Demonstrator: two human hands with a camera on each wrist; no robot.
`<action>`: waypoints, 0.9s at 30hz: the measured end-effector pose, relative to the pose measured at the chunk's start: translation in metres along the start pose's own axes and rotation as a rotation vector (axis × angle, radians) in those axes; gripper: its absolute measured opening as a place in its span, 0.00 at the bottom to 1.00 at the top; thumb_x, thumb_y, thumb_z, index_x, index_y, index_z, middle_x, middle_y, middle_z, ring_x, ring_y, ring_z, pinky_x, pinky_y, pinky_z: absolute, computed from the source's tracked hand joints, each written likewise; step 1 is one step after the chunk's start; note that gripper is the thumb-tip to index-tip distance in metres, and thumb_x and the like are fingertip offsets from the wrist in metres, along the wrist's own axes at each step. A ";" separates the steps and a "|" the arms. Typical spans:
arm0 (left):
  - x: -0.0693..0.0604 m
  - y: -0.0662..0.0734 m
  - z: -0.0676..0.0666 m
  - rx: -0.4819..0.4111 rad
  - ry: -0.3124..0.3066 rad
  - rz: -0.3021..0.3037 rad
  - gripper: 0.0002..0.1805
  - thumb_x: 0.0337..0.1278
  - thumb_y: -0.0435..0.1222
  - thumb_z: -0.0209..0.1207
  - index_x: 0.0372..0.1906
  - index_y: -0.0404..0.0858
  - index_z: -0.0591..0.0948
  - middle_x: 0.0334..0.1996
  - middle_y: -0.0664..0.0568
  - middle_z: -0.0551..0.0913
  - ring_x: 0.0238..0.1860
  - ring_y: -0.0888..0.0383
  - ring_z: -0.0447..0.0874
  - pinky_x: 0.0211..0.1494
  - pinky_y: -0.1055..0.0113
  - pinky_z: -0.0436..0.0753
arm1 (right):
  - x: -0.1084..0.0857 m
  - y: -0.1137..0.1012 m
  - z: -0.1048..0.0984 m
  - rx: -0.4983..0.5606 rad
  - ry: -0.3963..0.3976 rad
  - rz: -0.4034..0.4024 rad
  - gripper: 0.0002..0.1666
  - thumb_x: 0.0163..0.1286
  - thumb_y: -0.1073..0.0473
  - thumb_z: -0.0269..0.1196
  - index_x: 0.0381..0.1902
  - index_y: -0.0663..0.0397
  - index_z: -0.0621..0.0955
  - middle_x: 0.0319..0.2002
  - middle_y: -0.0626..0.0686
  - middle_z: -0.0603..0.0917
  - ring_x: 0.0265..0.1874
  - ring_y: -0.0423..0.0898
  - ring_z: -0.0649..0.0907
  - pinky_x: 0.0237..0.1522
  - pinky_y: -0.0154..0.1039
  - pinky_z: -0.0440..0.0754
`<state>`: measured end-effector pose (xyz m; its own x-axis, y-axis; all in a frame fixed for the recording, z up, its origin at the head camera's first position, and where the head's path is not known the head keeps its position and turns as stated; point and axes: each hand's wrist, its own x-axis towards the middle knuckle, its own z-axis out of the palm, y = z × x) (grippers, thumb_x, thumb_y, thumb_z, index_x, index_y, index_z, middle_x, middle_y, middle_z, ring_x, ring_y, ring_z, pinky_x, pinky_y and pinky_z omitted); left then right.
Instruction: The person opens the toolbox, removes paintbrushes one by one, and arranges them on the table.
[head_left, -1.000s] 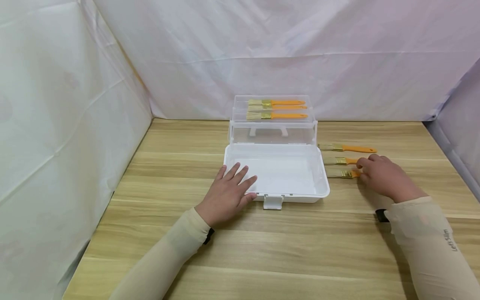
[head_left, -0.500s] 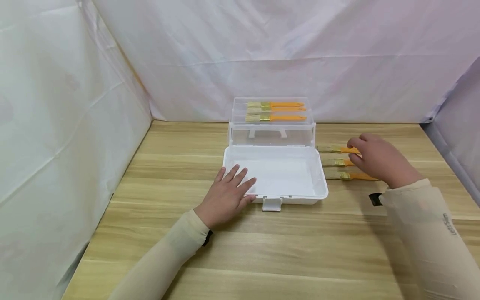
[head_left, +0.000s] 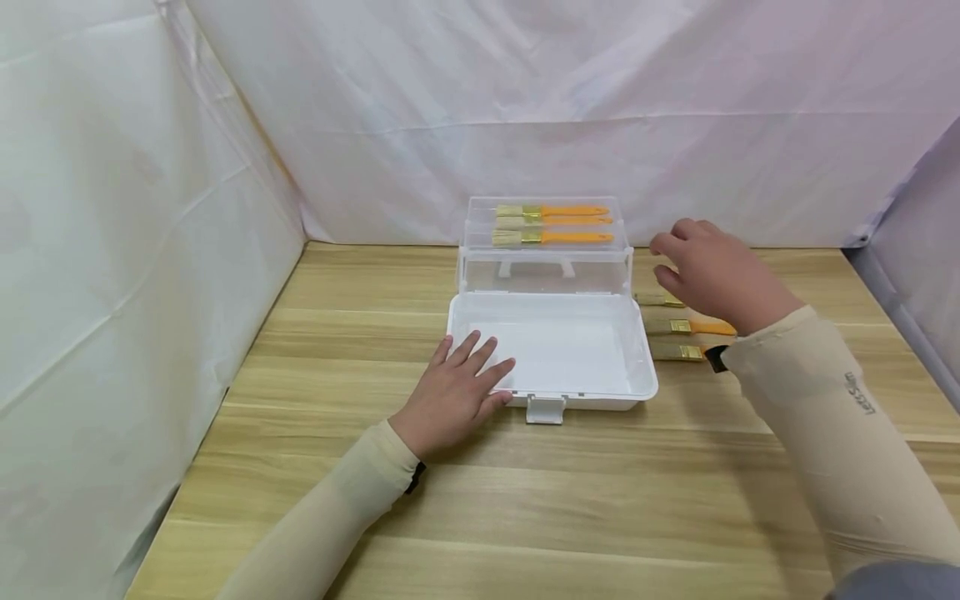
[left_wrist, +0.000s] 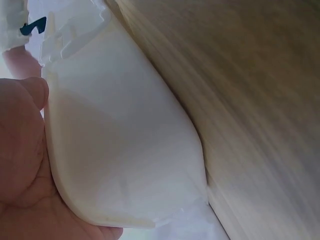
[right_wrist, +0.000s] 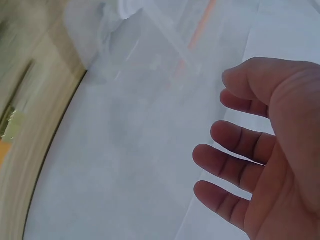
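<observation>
In the head view a white box [head_left: 555, 354] stands with its clear lid [head_left: 547, 271] raised at the back. The left hand [head_left: 450, 400] rests with spread fingers on the box's front left corner; the left wrist view has that hand [left_wrist: 25, 160] against the rim of the box [left_wrist: 125, 130]. In the air right of the lid, the right hand [head_left: 716, 271] holds nothing, its fingers relaxed and apart in the right wrist view [right_wrist: 260, 150]. Below it lie brushes with orange handles, among them a middle one [head_left: 708, 327], a front one [head_left: 686, 352] and a partly hidden rear one [head_left: 660, 300].
Several brushes [head_left: 573, 237] lie in the clear upper tray behind the box. A latch [head_left: 545, 409] hangs at the box's front edge. White cloth [head_left: 525, 67] stands behind the wooden table [head_left: 525, 517], with more cloth at both sides.
The right hand has moved from the front brushes on the right, past the rear one, up and left toward the raised lid. The left hand has stayed in place.
</observation>
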<state>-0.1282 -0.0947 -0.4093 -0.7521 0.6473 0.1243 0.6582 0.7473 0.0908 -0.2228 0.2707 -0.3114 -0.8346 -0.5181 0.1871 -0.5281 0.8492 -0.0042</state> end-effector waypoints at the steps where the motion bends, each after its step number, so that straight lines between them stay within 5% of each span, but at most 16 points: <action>1: 0.000 0.000 0.000 0.001 0.001 -0.001 0.27 0.76 0.55 0.44 0.71 0.49 0.72 0.72 0.43 0.67 0.75 0.42 0.56 0.73 0.40 0.52 | 0.004 -0.002 -0.002 -0.006 0.000 -0.006 0.14 0.68 0.64 0.60 0.50 0.62 0.79 0.42 0.62 0.77 0.40 0.62 0.76 0.37 0.57 0.76; 9: -0.001 0.001 -0.002 -0.008 -0.001 -0.007 0.28 0.76 0.55 0.44 0.71 0.48 0.72 0.72 0.43 0.67 0.75 0.42 0.55 0.74 0.41 0.51 | 0.042 -0.021 -0.010 -0.068 -0.038 -0.060 0.15 0.69 0.65 0.60 0.53 0.62 0.78 0.43 0.63 0.76 0.44 0.63 0.76 0.39 0.57 0.77; 17: -0.001 0.000 -0.001 -0.001 -0.004 -0.010 0.28 0.76 0.56 0.43 0.71 0.49 0.72 0.72 0.43 0.67 0.75 0.43 0.56 0.74 0.41 0.52 | 0.077 -0.030 -0.003 -0.163 -0.102 -0.144 0.11 0.71 0.65 0.58 0.49 0.62 0.78 0.38 0.60 0.74 0.35 0.57 0.74 0.35 0.50 0.76; 27: 0.000 0.001 -0.002 0.009 0.003 -0.001 0.27 0.76 0.55 0.45 0.71 0.49 0.73 0.71 0.44 0.68 0.74 0.43 0.57 0.73 0.40 0.54 | 0.108 -0.031 0.012 -0.146 -0.181 -0.145 0.15 0.71 0.62 0.62 0.53 0.60 0.78 0.44 0.61 0.77 0.44 0.59 0.77 0.46 0.54 0.79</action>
<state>-0.1274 -0.0947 -0.4073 -0.7526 0.6462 0.1270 0.6572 0.7493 0.0819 -0.2986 0.1876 -0.3025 -0.7732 -0.6342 -0.0029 -0.6270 0.7637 0.1538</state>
